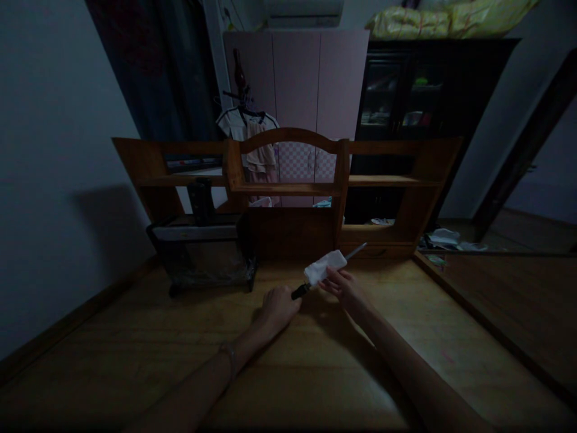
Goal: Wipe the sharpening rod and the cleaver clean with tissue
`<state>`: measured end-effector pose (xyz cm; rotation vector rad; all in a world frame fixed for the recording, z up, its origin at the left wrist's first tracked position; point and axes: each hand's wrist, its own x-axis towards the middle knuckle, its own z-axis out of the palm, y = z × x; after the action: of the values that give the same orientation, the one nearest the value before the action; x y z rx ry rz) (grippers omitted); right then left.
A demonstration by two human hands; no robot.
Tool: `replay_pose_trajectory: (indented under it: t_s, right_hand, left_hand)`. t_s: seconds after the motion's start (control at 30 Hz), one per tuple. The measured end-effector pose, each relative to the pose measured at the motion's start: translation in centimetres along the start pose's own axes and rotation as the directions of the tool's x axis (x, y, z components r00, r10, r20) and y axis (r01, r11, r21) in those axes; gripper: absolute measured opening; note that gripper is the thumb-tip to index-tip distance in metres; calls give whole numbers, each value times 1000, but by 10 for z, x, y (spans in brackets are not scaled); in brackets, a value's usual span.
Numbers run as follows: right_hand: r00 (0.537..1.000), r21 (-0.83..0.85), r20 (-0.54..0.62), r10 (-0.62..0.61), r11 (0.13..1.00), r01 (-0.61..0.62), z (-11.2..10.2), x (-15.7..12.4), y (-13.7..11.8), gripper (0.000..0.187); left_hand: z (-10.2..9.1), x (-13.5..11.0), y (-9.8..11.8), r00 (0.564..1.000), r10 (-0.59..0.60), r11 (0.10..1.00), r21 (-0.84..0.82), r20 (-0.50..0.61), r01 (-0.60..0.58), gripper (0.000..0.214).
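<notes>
Just right of the middle of the head view, a slim tool with a black handle and a thin grey metal end points up to the right. Its exact kind is too dim to make out. My left hand is closed round the handle's lower end. A white tissue is around the tool's middle and hides that part. With thumb and fingers, my right hand grips the tissue from its lower right side. Both hands are above the wooden surface.
A black-framed appliance stands at the left on the wooden surface. Behind runs a wooden shelf unit. A raised wooden edge borders the right side, and a pale wall the left.
</notes>
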<state>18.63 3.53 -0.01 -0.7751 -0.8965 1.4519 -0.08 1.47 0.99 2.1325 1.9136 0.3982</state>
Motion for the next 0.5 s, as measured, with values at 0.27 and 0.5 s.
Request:
replay_pose_trajectory:
  t_s: [0.27,0.5]
  right_hand:
    - [993,-72,-107,49,996,-57,0,0,0,30]
    - [981,-97,-190,-24,995,6,-2,2,3,30]
  left_hand:
    - [2,-2,-1,999,46,999,1,-11,-46,30]
    - [6,-6,2,995,93,995,28,-36,-92,34]
